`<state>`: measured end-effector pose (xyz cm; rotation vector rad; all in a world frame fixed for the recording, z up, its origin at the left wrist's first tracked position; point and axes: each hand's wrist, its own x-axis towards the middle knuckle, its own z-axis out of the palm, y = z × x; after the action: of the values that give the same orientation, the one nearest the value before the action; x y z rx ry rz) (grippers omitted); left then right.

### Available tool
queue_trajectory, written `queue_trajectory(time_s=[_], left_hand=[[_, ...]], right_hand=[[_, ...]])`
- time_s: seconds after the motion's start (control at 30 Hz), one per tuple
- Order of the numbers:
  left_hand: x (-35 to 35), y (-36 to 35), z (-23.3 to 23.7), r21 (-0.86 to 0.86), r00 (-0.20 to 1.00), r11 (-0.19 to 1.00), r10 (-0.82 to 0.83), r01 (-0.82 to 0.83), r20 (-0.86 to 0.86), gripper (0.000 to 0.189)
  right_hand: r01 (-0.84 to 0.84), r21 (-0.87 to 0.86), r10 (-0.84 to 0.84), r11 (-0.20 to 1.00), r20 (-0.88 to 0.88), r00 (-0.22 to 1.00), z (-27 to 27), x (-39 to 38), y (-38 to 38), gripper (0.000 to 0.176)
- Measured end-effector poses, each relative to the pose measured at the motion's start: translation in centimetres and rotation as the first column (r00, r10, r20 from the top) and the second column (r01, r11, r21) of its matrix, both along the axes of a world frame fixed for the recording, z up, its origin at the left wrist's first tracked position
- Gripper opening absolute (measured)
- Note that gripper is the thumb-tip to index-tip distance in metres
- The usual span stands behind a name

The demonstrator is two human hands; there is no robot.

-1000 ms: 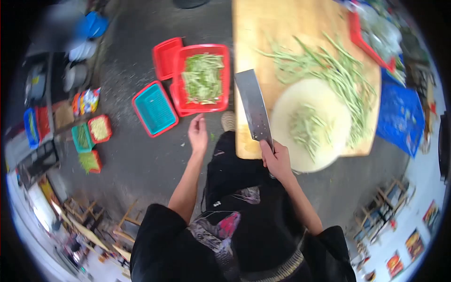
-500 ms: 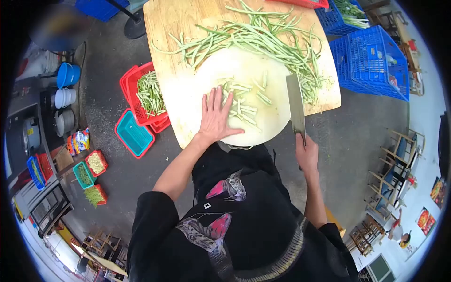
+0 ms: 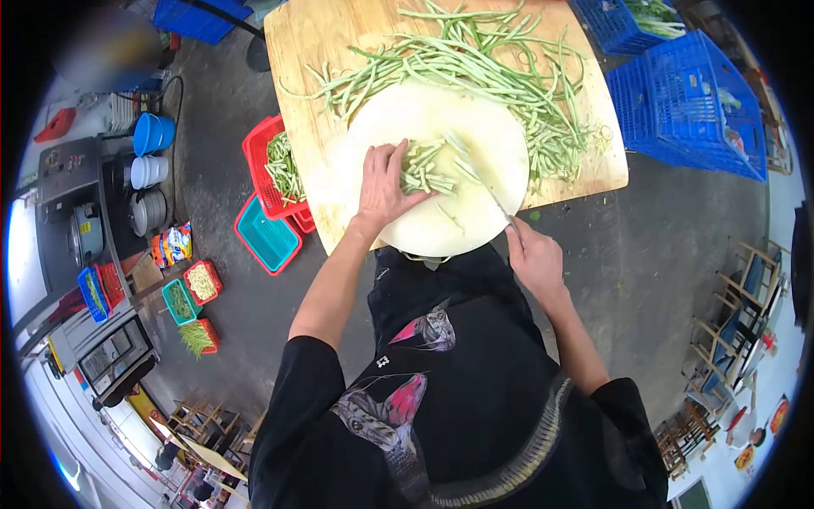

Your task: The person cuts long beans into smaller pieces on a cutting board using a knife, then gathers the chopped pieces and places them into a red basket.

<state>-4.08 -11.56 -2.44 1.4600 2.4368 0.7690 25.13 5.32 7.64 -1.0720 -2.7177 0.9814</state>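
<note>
My left hand [image 3: 381,188] curls around a small heap of cut green bean pieces [image 3: 421,168] on the round white cutting board [image 3: 441,220]. My right hand [image 3: 532,257] grips the handle of a cleaver [image 3: 479,178], whose blade lies edge-on across the board, just right of the cut pieces. A big pile of whole long green beans [image 3: 475,68] is spread over the wooden table [image 3: 305,42] behind and to the right of the board.
On the floor at the left stand a red basket with cut beans [image 3: 278,170] and an empty teal basket [image 3: 267,236]. Blue crates [image 3: 695,110] stand at the right. Small trays of chopped vegetables [image 3: 191,301], pots and buckets [image 3: 153,136] line the far left.
My left hand went from near the floor baskets to the board and has closed around the cut beans. My right hand has swung the cleaver in beside the heap.
</note>
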Motion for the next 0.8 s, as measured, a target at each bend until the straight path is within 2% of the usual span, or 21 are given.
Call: queue_trajectory(time_s=[0.03,0.13,0.3,0.37,0.5,0.57,0.7,0.77,0.8], left_hand=[[-0.1,0.0,-0.1,0.024,1.0,1.0,0.007,-0.007,0.005,0.121],[0.7,-0.2,1.0,0.074,0.996,0.997,-0.007,0.013,-0.09,0.114],[2.1,-0.3,2.2,-0.046,0.998,0.999,0.017,-0.02,-0.063,0.098],[1.4,-0.4,0.9,-0.062,0.997,0.998,0.011,-0.016,-0.081,0.091],[1.6,-1.0,-0.3,0.079,0.996,0.993,0.087,-0.087,0.006,0.073],[2.2,-0.7,-0.4,0.148,0.988,0.977,0.152,-0.152,0.016,0.067],[4.2,-1.1,1.8,0.129,0.968,0.972,0.213,-0.196,-0.135,0.049],[6.4,-1.4,2.0,0.133,0.94,0.956,0.282,-0.26,-0.19,0.039],[7.6,-1.7,2.3,0.108,0.939,0.95,0.306,-0.292,-0.156,0.036]], right_hand=[[0.022,-0.02,-0.022,1.0,-0.03,0.999,-0.4,-0.2,0.5,0.029],[0.015,0.01,-0.016,1.0,0.101,0.995,-0.4,0.1,2.3,0.028],[-0.114,0.076,0.107,0.991,0.091,0.99,-0.5,-0.3,4.5,0.027],[-0.146,0.025,0.143,0.989,0.097,0.985,0.0,-0.8,4.5,0.028],[-0.143,-0.096,0.147,0.985,0.032,0.989,1.2,-0.2,3.8,0.03],[-0.06,-0.155,0.069,0.986,0.05,0.996,0.9,0.2,3.6,0.031],[0.123,-0.278,-0.11,0.953,0.062,0.992,0.0,1.6,3.6,0.03],[0.125,-0.311,-0.121,0.942,0.033,0.992,-0.8,3.1,3.8,0.028],[0.127,-0.324,-0.128,0.938,0.017,0.992,-1.0,3.5,3.9,0.027]])
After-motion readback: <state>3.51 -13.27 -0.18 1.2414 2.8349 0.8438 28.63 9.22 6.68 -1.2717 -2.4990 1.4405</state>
